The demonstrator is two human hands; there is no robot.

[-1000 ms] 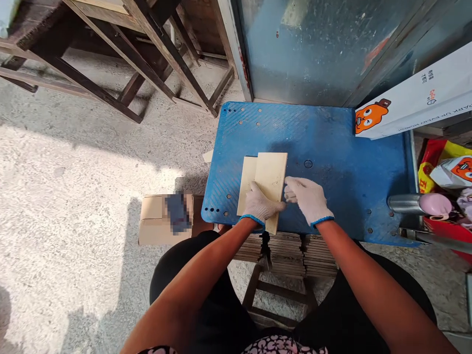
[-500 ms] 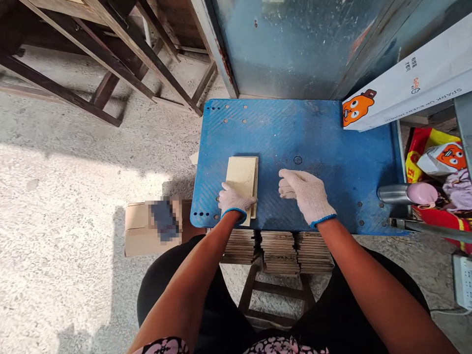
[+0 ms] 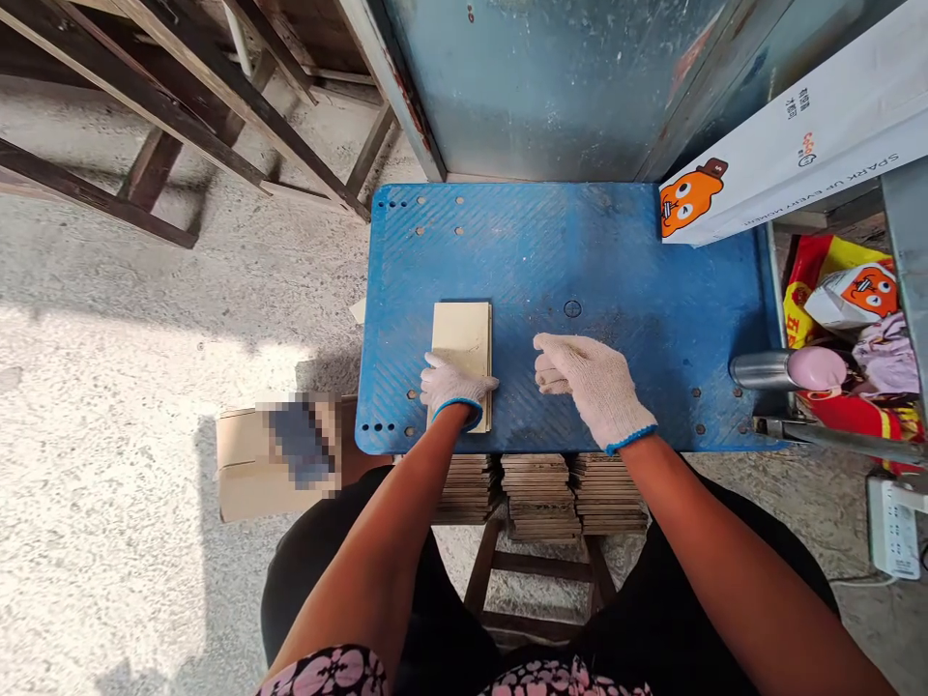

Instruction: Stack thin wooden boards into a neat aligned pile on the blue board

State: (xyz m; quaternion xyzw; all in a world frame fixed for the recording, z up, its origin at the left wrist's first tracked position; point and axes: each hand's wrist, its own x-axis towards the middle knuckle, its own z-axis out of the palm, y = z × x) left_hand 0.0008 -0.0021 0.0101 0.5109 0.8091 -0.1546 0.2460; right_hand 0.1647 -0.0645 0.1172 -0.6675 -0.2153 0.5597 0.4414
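Observation:
A small stack of thin cream-coloured boards (image 3: 464,327) lies flat on the blue table (image 3: 507,251). My left hand (image 3: 455,382), in a white knitted glove with a blue cuff, spans the near part of the stack. Its fingers reach over the left edge and its thumb sits at the right edge. To the right, apart from the boards, my right hand (image 3: 591,382) is held over the table in a matching glove. Its fingers are curled and the thumb lies along them; whatever is inside them, if anything, is hidden.
Stacks of similar thin boards (image 3: 537,493) stand below the table's near edge, above a wooden stool (image 3: 540,565). A white printed bag (image 3: 790,145) and a steel bottle (image 3: 761,370) are at the right. A cardboard box (image 3: 243,483) is on the floor at left.
The boards under my left hand were skewed at the edges and are now squared up. My right hand keeps nearly the same pose. The whole view has shifted slightly.

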